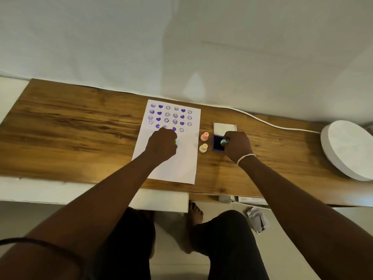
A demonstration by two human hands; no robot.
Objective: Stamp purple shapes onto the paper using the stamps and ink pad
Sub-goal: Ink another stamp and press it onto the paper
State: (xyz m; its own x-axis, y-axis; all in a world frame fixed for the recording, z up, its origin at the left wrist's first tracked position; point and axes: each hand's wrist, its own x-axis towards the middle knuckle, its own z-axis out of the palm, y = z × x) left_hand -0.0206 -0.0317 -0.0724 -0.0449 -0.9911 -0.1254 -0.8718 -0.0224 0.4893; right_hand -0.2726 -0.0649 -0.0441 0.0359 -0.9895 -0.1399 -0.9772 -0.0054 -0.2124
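A white paper [181, 166] lies on the wooden table [70, 128], its upper part covered with several rows of purple hearts and smiley faces. My left hand [162, 145] is closed around a green stamp [176, 141], held down on the paper just below the lowest row. My right hand [237, 145] grips a teal stamp [224, 141] and holds it against the dark purple ink pad [217, 144]. A pink stamp [204, 136] and a yellow stamp [203, 148] stand upright between the paper and the pad.
The ink pad's white lid [224, 128] lies just behind the pad. A white cable [262, 121] runs along the table's back edge to a round white disc [349, 148] at the right. A white wall stands behind. My legs and crumpled paper [257, 219] show below the table.
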